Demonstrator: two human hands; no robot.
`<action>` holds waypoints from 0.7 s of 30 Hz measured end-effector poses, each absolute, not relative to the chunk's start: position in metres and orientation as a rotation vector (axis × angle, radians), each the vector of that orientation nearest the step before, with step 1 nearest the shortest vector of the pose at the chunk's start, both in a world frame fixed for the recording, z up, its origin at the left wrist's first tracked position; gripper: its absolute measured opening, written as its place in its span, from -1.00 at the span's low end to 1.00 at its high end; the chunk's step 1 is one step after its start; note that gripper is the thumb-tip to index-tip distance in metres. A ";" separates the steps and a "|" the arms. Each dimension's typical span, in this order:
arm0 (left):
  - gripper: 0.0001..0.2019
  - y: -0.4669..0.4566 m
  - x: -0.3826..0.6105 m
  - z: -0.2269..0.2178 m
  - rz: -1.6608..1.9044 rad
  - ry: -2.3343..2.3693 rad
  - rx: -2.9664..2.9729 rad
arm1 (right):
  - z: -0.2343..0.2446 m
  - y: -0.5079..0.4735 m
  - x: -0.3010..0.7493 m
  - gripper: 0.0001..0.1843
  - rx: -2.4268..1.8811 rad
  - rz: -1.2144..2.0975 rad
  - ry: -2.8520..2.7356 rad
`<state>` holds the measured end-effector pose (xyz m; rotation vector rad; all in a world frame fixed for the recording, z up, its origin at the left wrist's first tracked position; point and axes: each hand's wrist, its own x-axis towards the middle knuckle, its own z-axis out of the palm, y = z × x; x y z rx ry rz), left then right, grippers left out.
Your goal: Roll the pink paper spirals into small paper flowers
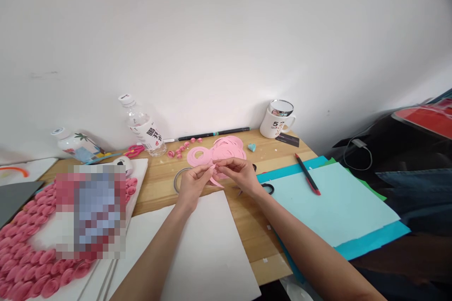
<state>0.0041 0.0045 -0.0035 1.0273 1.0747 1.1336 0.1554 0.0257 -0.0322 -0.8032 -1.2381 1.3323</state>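
A narrow pink paper strip (216, 183) is pinched between the fingertips of both hands, its tail hanging below them. My left hand (193, 183) is closed on it from the left, thumb and fingers pressed together. From the right, my right hand (240, 174) grips the same strip, fingertips almost touching the left ones. Just beyond the fingers lies a pile of pink paper spirals (229, 149). Small rolled pink paper roses (171, 154) sit to the left of that pile. Scissors (269, 188) lie partly hidden behind my right wrist, and a tape roll (176, 181) is beside my left hand.
A board covered with pink paper roses (35, 218) lies at left, partly pixelated. White sheets (212, 244) are under my forearms; blue paper (335, 202) with a red-black pen (308, 175) is at right. A bottle (146, 127) and mug (277, 122) stand by the wall.
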 end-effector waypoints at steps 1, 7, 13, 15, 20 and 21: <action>-0.76 0.004 0.005 -0.003 1.133 1.077 1.038 | -0.033 0.026 0.155 -0.80 -0.803 1.325 -1.236; -0.76 0.003 0.005 -0.004 1.122 1.080 1.101 | -0.033 0.025 0.154 -0.81 -0.805 1.291 -1.224; -0.72 0.002 0.008 -0.004 1.077 1.112 1.100 | -0.030 0.023 0.153 -0.80 -0.810 1.291 -1.229; -0.75 0.002 0.009 -0.004 1.082 1.109 1.119 | -0.031 0.024 0.154 -0.78 -0.784 1.299 -1.225; -0.77 0.002 0.008 -0.005 1.089 1.091 1.135 | -0.034 0.027 0.154 -0.75 -0.782 1.273 -1.216; -0.78 0.002 0.008 -0.005 1.091 1.092 1.135 | -0.034 0.027 0.154 -0.76 -0.786 1.272 -1.217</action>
